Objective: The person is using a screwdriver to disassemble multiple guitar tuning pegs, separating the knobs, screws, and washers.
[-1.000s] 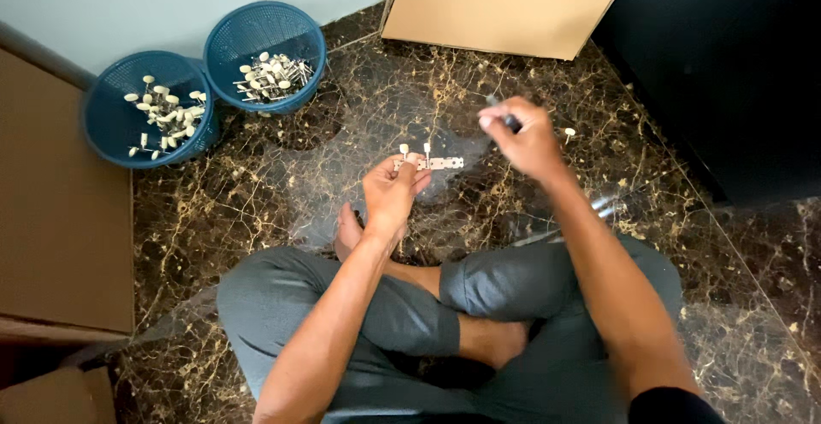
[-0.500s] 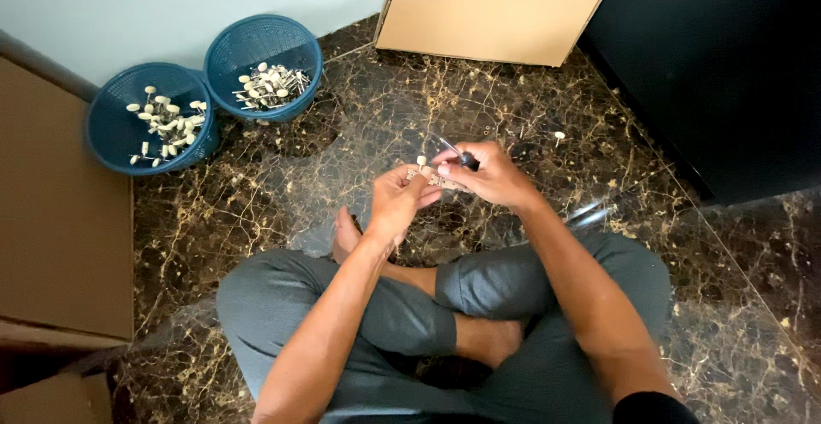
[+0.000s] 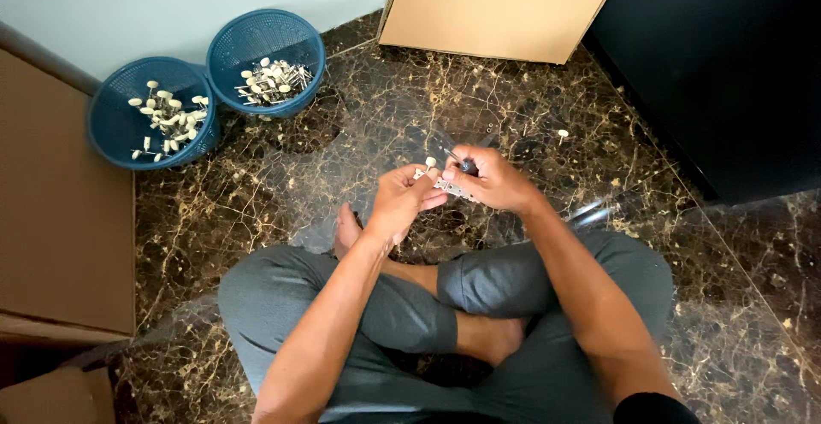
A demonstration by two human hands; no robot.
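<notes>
1. Head view, looking straight down: a person sits cross-legged on a dark marble floor (image 3: 256,210), grey trousers filling the lower frame, both knees cut off only slightly, the upper arms running out of the bottom edge.
2. A big cardboard box (image 3: 505,5) is cropped by the top edge; a second brown panel (image 3: 60,202) runs off the left.
3. Two blue baskets sit by the wall, touching: the left basket (image 3: 111,125) holds cream-headed pins scattered loosely, the right basket (image 3: 295,48) a tighter heap of similar pieces.
4. Left hand (image 3: 402,202), fingers curled in on a small cream-and-metal piece (image 3: 432,172); most of it is hidden by the fingers, only pale knobs and a silvery strip peeking out.
5. Right hand (image 3: 492,180) meets it, fingers pinched narrow around a thin dark tool (image 3: 457,161), tip hard to make out.
6. The piece is held above the floor, just ahead of the crossed shins.
7. One stray pale pin (image 3: 562,133) lies alone on the floor.
</notes>
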